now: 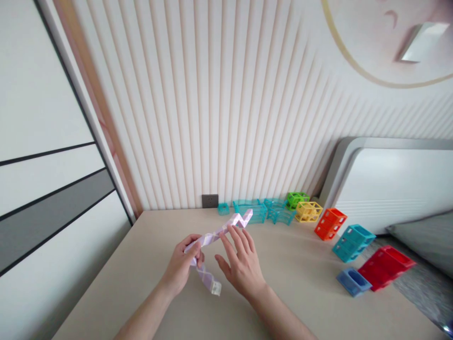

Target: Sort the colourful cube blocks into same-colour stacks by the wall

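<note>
A pale purple and white twisty snake puzzle (211, 237) is held above the table. It bends near its middle, and one zigzag arm reaches up and to the right. Its other arm hangs down to a whitish end piece with small dark markings. My left hand (182, 264) grips it at the bend, thumb on top. Over the upper arm, my right hand (240, 259) has its fingers stretched out and its thumb apart. The fingertips are at the puzzle's side; whether they press on it I cannot tell.
Clear teal frame pieces (251, 210) line the table's (148, 245) back edge. To the right are green (296, 199), yellow (307, 211), orange (330, 223), teal (353, 242), red (385, 267) and blue (353, 282) blocks. A dark wall socket (210, 200) sits behind.
</note>
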The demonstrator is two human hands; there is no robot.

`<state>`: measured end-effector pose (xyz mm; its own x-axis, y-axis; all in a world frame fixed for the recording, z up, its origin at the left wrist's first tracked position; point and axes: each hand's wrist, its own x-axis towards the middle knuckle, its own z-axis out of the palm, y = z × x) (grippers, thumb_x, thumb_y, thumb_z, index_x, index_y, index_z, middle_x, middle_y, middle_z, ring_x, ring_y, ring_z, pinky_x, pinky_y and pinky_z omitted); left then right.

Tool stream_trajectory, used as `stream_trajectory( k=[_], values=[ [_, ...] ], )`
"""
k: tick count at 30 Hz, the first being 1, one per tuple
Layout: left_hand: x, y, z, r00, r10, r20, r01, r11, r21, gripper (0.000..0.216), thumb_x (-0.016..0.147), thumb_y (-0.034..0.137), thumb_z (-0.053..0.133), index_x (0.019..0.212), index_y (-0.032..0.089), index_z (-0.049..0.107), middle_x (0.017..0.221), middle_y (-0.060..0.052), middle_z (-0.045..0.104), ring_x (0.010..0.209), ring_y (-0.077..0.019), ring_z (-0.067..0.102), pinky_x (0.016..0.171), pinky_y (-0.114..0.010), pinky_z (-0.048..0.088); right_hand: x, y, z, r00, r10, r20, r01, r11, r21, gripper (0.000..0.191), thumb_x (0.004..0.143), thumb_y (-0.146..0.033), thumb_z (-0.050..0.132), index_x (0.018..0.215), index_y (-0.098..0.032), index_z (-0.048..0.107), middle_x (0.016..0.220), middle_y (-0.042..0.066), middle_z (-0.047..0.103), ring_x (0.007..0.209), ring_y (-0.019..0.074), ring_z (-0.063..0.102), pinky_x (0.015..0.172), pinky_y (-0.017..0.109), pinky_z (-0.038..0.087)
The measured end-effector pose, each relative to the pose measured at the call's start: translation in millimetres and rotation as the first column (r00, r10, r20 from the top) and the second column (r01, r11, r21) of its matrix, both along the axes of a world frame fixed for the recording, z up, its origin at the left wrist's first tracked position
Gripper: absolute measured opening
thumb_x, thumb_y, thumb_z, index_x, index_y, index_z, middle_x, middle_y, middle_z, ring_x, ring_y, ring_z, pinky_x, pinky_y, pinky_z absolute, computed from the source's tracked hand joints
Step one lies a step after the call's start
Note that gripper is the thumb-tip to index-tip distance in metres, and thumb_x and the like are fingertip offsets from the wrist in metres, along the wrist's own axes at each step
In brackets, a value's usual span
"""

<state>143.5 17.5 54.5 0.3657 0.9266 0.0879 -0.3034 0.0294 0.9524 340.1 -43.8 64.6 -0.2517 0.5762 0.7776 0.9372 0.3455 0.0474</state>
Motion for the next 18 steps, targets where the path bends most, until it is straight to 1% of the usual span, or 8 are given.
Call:
stream_trajectory(
  k=[2,4,6,8,10,13,15,18],
  values=[
    [4,-8,1.7,0.992,-0.05,0.115,0.061,0.993,-0.096,0.04,0.083,0.056,0.072,0.09,0.017,0.062,0.057,0.008,0.049,0.044,-0.0054,0.041,0.054,-0.022,0.04,-3,-1,0.9,1.0,-0.019,0.012,0.018,0.998,0.062,0.045,0.094,-0.031,0.063,0.138,-0.02,0.055,0.141,0.017,0.059,0.135,0.0308,0.05,0.114,0.054,0.035],
    [9,-17,4.6,0.975,-0.115,0.189,0.153,0.967,-0.202,0.041,0.084,0.057,0.07,0.082,0.017,0.058,0.058,0.008,0.048,0.04,-0.0027,0.034,0.049,-0.02,0.039,1,-1,0.5,0.999,-0.031,0.038,0.026,0.992,0.124,0.036,0.095,-0.026,0.064,0.131,-0.022,0.06,0.137,0.015,0.063,0.135,0.0303,0.05,0.116,0.055,0.03],
    [11,-24,7.4,0.961,-0.174,0.215,0.232,0.93,-0.284,0.044,0.083,0.058,0.069,0.074,0.018,0.054,0.056,0.008,0.046,0.038,-0.0015,0.029,0.044,-0.018,0.036,8,-1,-0.5,0.997,-0.004,0.072,-0.006,0.99,0.143,0.027,0.096,-0.023,0.064,0.123,-0.022,0.064,0.13,0.012,0.067,0.133,0.0301,0.051,0.117,0.054,0.026],
    [12,-27,9.2,0.958,-0.208,0.197,0.263,0.913,-0.311,0.046,0.082,0.059,0.07,0.072,0.018,0.053,0.054,0.008,0.045,0.037,-0.0014,0.028,0.042,-0.017,0.035,15,-1,-1.0,0.993,0.064,0.102,-0.076,0.99,0.117,0.021,0.097,-0.025,0.063,0.118,-0.022,0.066,0.12,0.009,0.071,0.127,0.0291,0.055,0.116,0.051,0.028],
    [12,-28,10.3,0.964,-0.223,0.145,0.257,0.923,-0.287,0.044,0.083,0.059,0.069,0.076,0.018,0.056,0.054,0.008,0.047,0.036,-0.0018,0.03,0.041,-0.018,0.036,19,-1,-1.3,0.984,0.128,0.121,-0.137,0.988,0.066,0.019,0.098,-0.029,0.063,0.116,-0.023,0.066,0.109,0.008,0.073,0.114,0.0272,0.06,0.11,0.047,0.034],
    [11,-30,11.1,0.979,-0.201,0.024,0.202,0.965,-0.165,0.042,0.085,0.058,0.067,0.095,0.016,0.064,0.056,0.007,0.052,0.036,-0.0052,0.042,0.043,-0.021,0.041,19,1,-3.8,0.985,0.141,0.097,-0.139,0.99,-0.031,0.02,0.101,-0.035,0.058,0.114,-0.022,0.064,0.091,0.007,0.071,0.087,0.0234,0.062,0.087,0.04,0.044],
    [11,-33,11.1,0.985,-0.166,-0.051,0.163,0.985,-0.059,0.048,0.086,0.057,0.066,0.109,0.015,0.066,0.057,0.006,0.054,0.039,-0.0084,0.05,0.045,-0.023,0.043,14,2,-6.6,0.99,0.134,0.05,-0.129,0.987,-0.095,0.024,0.104,-0.038,0.05,0.109,-0.019,0.062,0.083,0.006,0.068,0.075,0.0215,0.059,0.074,0.035,0.042],
    [9,-37,9.7,0.989,-0.098,-0.107,0.103,0.993,0.049,0.052,0.089,0.056,0.064,0.12,0.015,0.064,0.059,0.005,0.055,0.04,-0.0104,0.054,0.045,-0.024,0.045,6,0,-8.7,0.992,0.128,-0.012,-0.128,0.977,-0.171,0.036,0.107,-0.043,0.036,0.102,-0.016,0.06,0.079,0.007,0.066,0.067,0.0201,0.058,0.066,0.031,0.039]
  ],
)
